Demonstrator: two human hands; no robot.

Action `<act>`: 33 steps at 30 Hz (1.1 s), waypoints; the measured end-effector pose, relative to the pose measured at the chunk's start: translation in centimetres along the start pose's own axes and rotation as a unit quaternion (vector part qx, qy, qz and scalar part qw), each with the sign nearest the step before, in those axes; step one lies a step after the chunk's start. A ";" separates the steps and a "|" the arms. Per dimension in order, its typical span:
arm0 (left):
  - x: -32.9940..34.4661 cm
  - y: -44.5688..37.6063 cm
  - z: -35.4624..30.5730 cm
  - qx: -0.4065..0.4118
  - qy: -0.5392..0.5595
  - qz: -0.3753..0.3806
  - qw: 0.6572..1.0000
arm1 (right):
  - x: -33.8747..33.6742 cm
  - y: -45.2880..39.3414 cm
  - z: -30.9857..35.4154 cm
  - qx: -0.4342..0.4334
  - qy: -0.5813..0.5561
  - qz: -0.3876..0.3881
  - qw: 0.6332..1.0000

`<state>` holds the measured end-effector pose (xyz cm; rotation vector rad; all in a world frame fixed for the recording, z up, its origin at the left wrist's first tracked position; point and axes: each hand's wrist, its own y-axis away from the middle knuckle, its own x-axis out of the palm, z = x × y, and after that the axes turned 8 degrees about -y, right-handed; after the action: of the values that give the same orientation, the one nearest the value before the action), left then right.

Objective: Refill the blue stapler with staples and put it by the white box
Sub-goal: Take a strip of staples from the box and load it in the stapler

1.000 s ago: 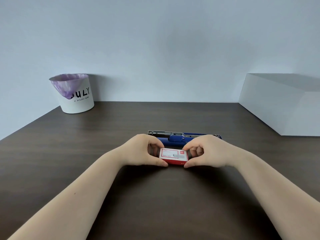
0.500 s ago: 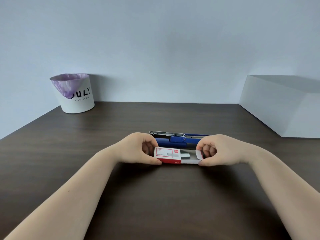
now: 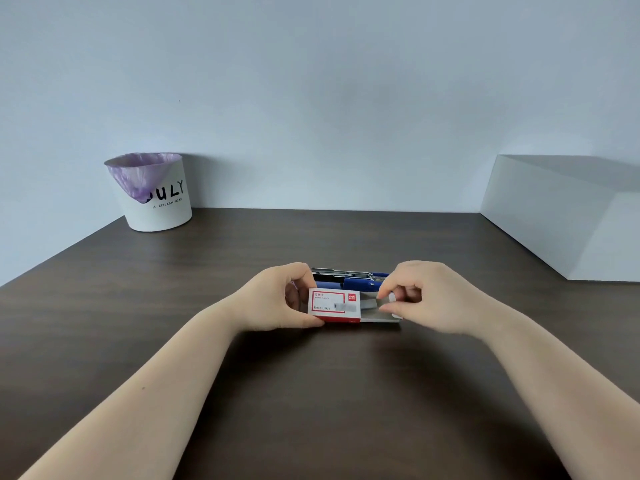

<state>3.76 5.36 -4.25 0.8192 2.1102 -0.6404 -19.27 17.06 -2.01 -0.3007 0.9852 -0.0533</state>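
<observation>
The left hand (image 3: 277, 299) holds the red-and-white sleeve of the staple box (image 3: 334, 306) in a closed grip, thumb at the near edge and fingers behind the far side. The right hand (image 3: 426, 296) pinches narrowly at the end of the inner tray (image 3: 379, 315), which is slid partway out to the right. A grey strip of staples (image 3: 369, 304) shows in the opened part, though whether the right fingertips already touch it is hard to tell.

The blue stapler (image 3: 356, 282) lies on the dark desk (image 3: 311, 393) just behind the box, apparently opened with its metal rail uppermost. The white box (image 3: 568, 220) stands well apart, at the far right against the wall. A white bin (image 3: 159, 209) with a purple liner sits in the far left corner.

To do this step well, keep the sleeve steady and level so loose strips do not spill, and stop drawing the tray before it leaves the sleeve. Lift one strip by its sides, not its ends, since strips snap easily. Then lay it legs down into the rail.
</observation>
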 end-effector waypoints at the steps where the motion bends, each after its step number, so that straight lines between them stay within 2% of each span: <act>1: 0.0 0.0 0.1 0.003 0.001 -0.002 1.000 | 0.2 -0.1 0.1 -0.012 0.013 -0.002 1.000; 11: 0.1 -0.2 0.1 0.012 0.010 0.006 1.000 | 1.7 -0.7 -0.3 -0.021 0.106 0.014 0.994; 18: 0.1 -0.2 0.2 0.006 0.021 0.013 1.000 | 1.0 -0.5 0.1 -0.023 0.111 0.029 0.993; 21: 0.2 -0.2 0.2 0.001 0.029 0.016 0.999 | -1.0 0.0 0.0 0.016 0.050 -0.031 0.998; 23: 0.2 -0.1 0.1 -0.003 0.031 0.018 0.999 | -2.2 0.4 -0.2 0.073 -0.023 -0.067 0.995; 26: 0.2 -0.1 -0.1 -0.007 0.030 0.022 0.999 | -2.2 0.6 -0.6 0.155 -0.116 -0.041 0.980; 33: 0.1 0.0 -0.1 -0.014 0.039 0.021 0.999 | -0.8 0.3 -0.9 0.186 -0.223 -0.006 0.957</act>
<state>3.63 5.51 -4.29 0.8830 2.1616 -0.5651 -20.48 17.30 -1.90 0.0307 0.5076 -0.1724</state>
